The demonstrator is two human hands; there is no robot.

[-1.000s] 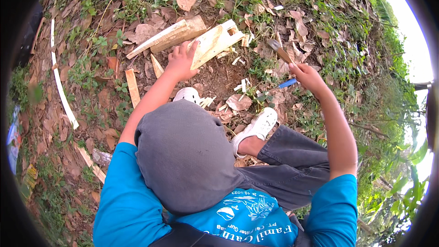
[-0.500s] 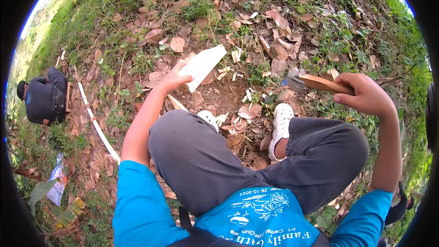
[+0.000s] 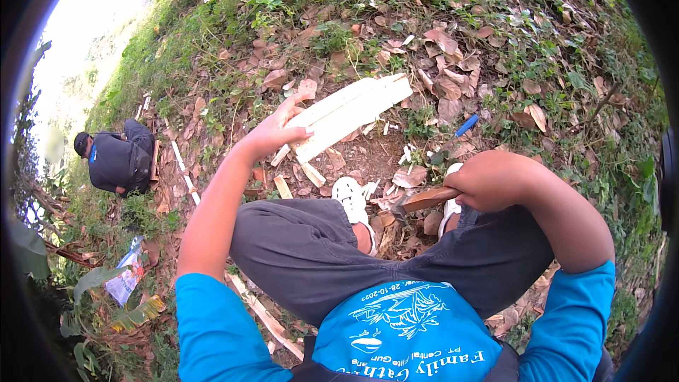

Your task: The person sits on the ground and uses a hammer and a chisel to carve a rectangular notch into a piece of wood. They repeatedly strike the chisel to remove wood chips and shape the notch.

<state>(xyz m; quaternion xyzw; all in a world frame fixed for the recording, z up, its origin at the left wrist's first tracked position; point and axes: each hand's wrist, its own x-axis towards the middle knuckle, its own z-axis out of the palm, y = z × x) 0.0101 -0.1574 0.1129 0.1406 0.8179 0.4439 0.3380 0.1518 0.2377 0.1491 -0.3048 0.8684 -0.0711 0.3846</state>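
My left hand (image 3: 276, 131) grips the near end of a long, pale piece of split wood (image 3: 353, 113), thumb on top. It slants up and to the right above the ground, its face streaked lengthwise. In my right hand (image 3: 484, 180) is a wooden-handled tool (image 3: 426, 199), my fingers wrapped round the handle. Its grey metal head hangs low between my shoes, too unclear to name the exact kind. Beyond that hand, a blue-handled tool (image 3: 467, 125) lies on the ground. Pale wood offcuts (image 3: 283, 187) and chips are scattered below the split wood.
Bare soil and dry leaves (image 3: 445, 88) cover the ground, with green weeds around. My white clogs (image 3: 349, 194) are planted close together. At the left a person (image 3: 117, 159) in dark clothes crouches beside long pale strips (image 3: 185, 170). A plastic bag (image 3: 127, 272) lies nearer.
The split wood has swung round to the right and shows its long face. My right hand has come down and inward, bringing the tool's head between my shoes. The blue handle is now uncovered.
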